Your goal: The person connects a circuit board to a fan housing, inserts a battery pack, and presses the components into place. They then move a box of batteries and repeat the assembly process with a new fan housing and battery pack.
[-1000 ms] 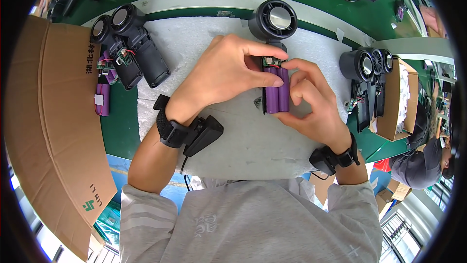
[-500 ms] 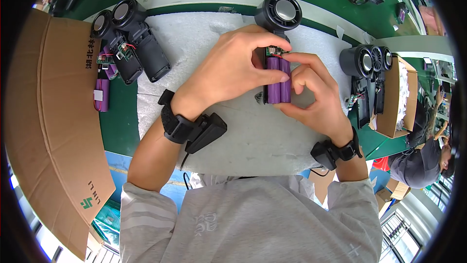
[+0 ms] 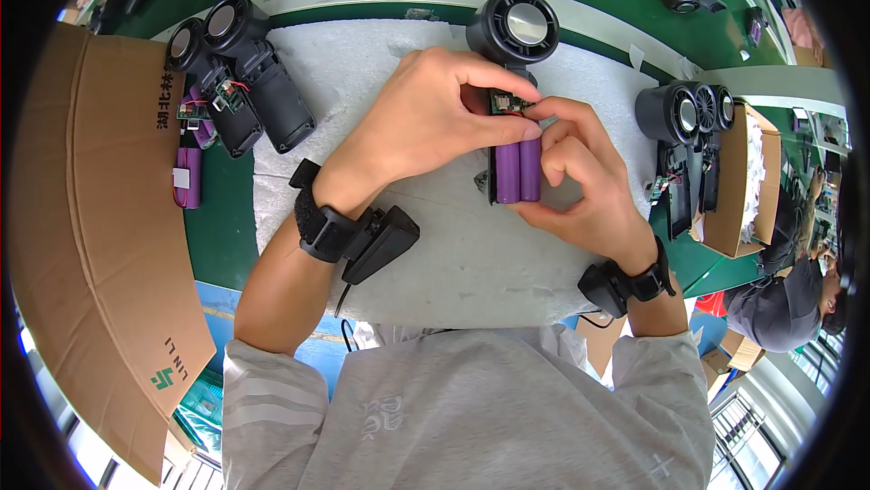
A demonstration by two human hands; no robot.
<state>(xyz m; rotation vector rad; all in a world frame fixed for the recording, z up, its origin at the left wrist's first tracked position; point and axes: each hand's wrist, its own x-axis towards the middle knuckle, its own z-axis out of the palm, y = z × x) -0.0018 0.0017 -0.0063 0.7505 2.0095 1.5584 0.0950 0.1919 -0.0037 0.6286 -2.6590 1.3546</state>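
large cardboard box [image 3: 100, 245] at left, small open carton [image 3: 726, 200], dark-shirted person [image 3: 770, 313] at right

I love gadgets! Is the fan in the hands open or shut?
Open: the black fan shows its purple batteries and circuit board with no cover over them.

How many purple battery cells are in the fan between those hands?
2: a left cell and a right cell, side by side in the black fan. The left hand partly covers them; others may be hidden.
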